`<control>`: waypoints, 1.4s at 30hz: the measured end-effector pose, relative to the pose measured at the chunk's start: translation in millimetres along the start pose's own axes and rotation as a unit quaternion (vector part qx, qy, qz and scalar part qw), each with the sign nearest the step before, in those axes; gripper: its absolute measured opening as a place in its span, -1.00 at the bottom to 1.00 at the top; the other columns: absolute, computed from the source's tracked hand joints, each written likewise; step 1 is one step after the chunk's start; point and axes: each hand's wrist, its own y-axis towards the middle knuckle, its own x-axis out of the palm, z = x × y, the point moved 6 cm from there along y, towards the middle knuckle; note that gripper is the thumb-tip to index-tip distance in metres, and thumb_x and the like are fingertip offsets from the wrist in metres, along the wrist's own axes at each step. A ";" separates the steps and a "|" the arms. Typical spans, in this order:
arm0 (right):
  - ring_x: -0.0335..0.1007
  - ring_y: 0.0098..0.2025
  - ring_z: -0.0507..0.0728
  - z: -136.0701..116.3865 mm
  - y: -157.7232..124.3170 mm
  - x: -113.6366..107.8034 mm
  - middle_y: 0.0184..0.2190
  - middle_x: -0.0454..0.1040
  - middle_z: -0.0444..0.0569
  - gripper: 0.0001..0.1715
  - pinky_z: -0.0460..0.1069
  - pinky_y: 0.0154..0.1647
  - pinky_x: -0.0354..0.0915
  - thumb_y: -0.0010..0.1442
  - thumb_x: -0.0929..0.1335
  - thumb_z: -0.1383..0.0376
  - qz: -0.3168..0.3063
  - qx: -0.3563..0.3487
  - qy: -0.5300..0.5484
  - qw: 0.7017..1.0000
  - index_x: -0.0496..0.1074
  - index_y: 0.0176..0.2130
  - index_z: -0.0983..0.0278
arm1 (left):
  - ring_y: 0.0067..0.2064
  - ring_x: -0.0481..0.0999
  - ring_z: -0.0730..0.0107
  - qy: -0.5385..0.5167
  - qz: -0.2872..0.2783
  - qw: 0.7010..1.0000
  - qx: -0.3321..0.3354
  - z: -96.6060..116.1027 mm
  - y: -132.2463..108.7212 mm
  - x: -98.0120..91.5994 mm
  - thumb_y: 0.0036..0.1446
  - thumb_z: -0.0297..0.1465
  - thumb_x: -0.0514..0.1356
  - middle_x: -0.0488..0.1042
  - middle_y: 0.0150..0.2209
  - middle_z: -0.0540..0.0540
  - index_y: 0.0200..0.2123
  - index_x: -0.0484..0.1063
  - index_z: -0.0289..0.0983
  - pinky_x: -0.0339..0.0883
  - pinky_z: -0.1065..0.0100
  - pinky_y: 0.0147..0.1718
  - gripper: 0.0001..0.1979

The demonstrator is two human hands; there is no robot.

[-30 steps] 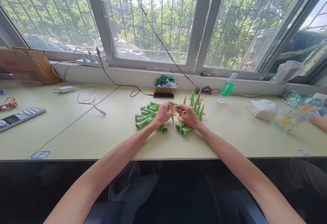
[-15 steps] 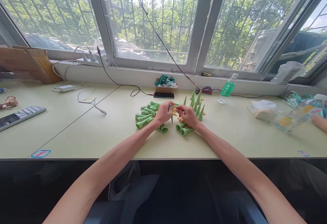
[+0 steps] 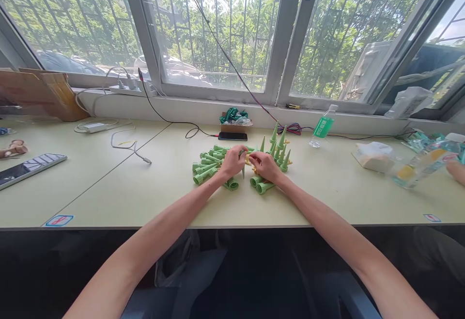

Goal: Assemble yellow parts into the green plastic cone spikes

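My left hand (image 3: 233, 162) is closed on a green plastic spike (image 3: 243, 171), whose pointed tip hangs down below the fingers. Close beside it, the fingertips of my right hand (image 3: 266, 166) are pinched together; what they hold is too small and hidden to make out. Several hollow green spikes (image 3: 205, 167) lie in a pile left of my left hand. Others, the upright green spikes (image 3: 282, 139), stand with points up behind my right hand. Two green spikes (image 3: 262, 188) lie with open ends toward me below it. Small yellow pieces (image 3: 248, 160) show partly between the hands.
Behind the pile lie a black phone (image 3: 232, 136) on a cable and a small box (image 3: 236, 121) of green wrapping. A water bottle (image 3: 323, 127) and tissue pack (image 3: 376, 156) stand to the right. Another person's hand (image 3: 456, 171) is near a large bottle (image 3: 417, 166). A tablet-like device (image 3: 31, 168) lies left.
My right hand has shifted very slightly left, and its fingers have drawn closer together. The left hand keeps its grip on the spike, which tilts a little differently.
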 end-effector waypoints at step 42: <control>0.35 -0.42 0.07 1.4 0.4 -1.5 -0.42 0.50 -0.04 -0.72 -0.05 -0.32 0.25 0.30 0.21 0.20 -0.025 0.018 0.043 0.999 0.42 -0.26 0.29 | -0.34 0.47 0.37 0.006 0.000 1.000 0.018 2.6 -0.9 0.5 0.20 -0.47 0.10 0.55 -0.23 -0.11 -0.24 0.47 -0.28 0.35 0.36 -0.28 -0.85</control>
